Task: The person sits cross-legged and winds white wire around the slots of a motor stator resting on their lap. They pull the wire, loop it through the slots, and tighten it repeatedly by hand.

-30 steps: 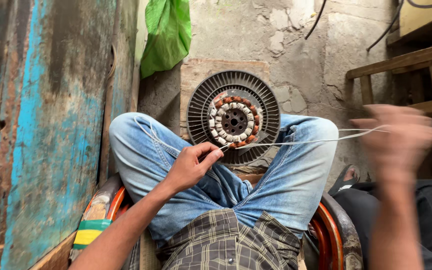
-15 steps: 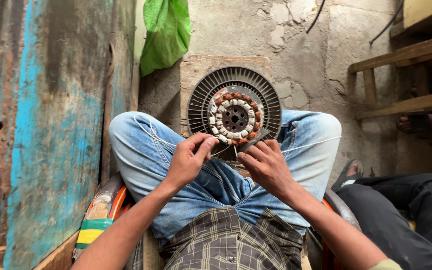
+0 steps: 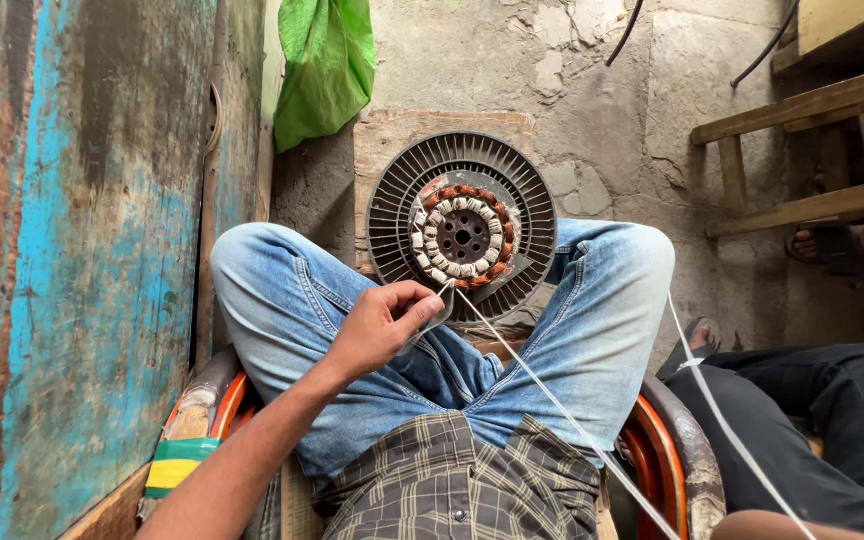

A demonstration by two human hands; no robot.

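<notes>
Head view: the left hand pinches a white cord between closed fingers, just below the round motor stator propped between the knees. The cord runs taut from the stator's lower edge down-right. Lacing appears under way; next, likely another pass. Right hand out of view.

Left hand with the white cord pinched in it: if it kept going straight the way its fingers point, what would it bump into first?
Probably the round grey motor stator. The left hand points up toward its lower rim, with only the white cord nearby; depth is unclear.
</notes>
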